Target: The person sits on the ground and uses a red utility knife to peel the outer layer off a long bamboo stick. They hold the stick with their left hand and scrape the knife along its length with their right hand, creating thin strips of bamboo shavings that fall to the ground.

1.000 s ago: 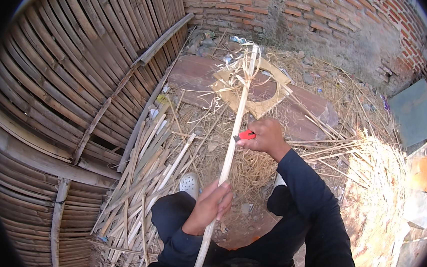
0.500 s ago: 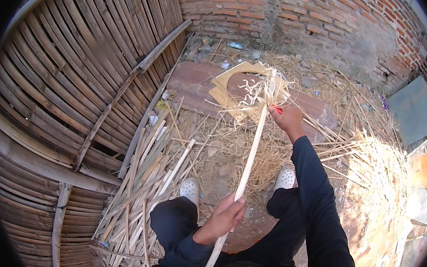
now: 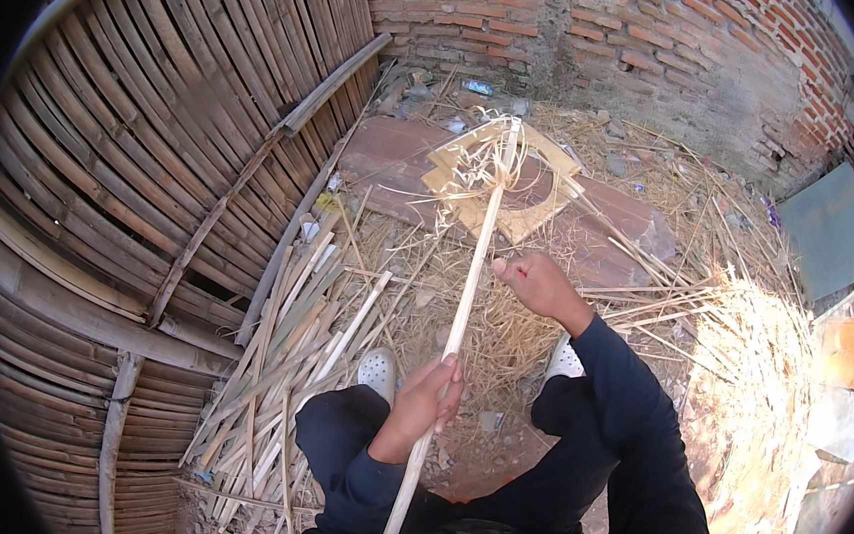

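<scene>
A long pale bamboo strip (image 3: 468,298) slants up and away from my lap, with curled shavings (image 3: 477,166) bunched around its far end. My left hand (image 3: 423,401) is wrapped round its lower part. Just right of the strip's middle, my right hand (image 3: 540,284) is closed on a small red-handled tool (image 3: 522,268). Only a bit of red shows between the fingers, and its working end cannot be made out. The far end of the strip lies over a tan board with a round hole (image 3: 541,221), placed on a reddish-brown slab (image 3: 386,148).
Several cut strips (image 3: 273,375) lie piled on the left, beside a bamboo slat wall (image 3: 156,145). Straw-like shavings (image 3: 516,349) cover the ground between my shoes. A brick wall (image 3: 654,54) closes off the far side. More thin strips (image 3: 680,297) lie to the right.
My right hand has drawn back along the strip toward me, away from the shavings. The strip's far end has swung left, and my left hand has shifted slightly left and up with it.
</scene>
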Demonstrator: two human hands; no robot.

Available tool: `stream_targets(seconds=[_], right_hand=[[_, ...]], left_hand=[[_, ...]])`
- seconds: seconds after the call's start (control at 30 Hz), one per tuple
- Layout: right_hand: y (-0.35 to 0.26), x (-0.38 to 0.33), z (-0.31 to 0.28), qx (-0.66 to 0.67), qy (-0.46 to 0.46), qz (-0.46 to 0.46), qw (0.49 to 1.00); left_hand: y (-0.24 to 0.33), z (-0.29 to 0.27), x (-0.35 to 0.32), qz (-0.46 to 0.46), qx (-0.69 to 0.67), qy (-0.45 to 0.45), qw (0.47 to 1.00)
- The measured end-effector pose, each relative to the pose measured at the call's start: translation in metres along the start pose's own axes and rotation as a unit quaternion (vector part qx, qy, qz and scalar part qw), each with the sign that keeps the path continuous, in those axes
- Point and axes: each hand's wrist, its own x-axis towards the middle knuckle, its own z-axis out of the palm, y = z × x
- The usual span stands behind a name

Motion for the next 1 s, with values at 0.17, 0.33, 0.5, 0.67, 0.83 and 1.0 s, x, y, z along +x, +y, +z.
stream_targets(seconds=[0.17,0.33,0.5,0.67,0.83,1.0], right_hand=[[-0.064,-0.033,0.004,-0.144,-0.009,-0.124,0.982],[-0.040,-0.021,0.005,-0.171,0.063,-0.140,0.973],[-0.020,-0.009,0.010,-0.170,0.087,-0.134,0.972],[-0.012,0.004,0.011,-0.183,0.127,-0.191,0.956],[-0.007,0.009,0.010,-0.194,0.128,-0.160,0.959],[0.006,0.020,-0.007,-0.225,0.153,-0.075,0.959]], left_hand=[[0.007,0.001,-0.010,0.019,-0.004,0.011,1.000],[0.002,0.003,-0.011,0.027,0.027,-0.003,0.999],[0.000,0.001,-0.010,0.034,0.081,-0.004,0.996],[0.004,0.004,-0.013,0.049,0.105,0.007,0.993],[0.004,0.004,-0.015,0.048,0.100,0.001,0.994],[0.000,0.009,-0.018,0.048,0.108,-0.020,0.993]])
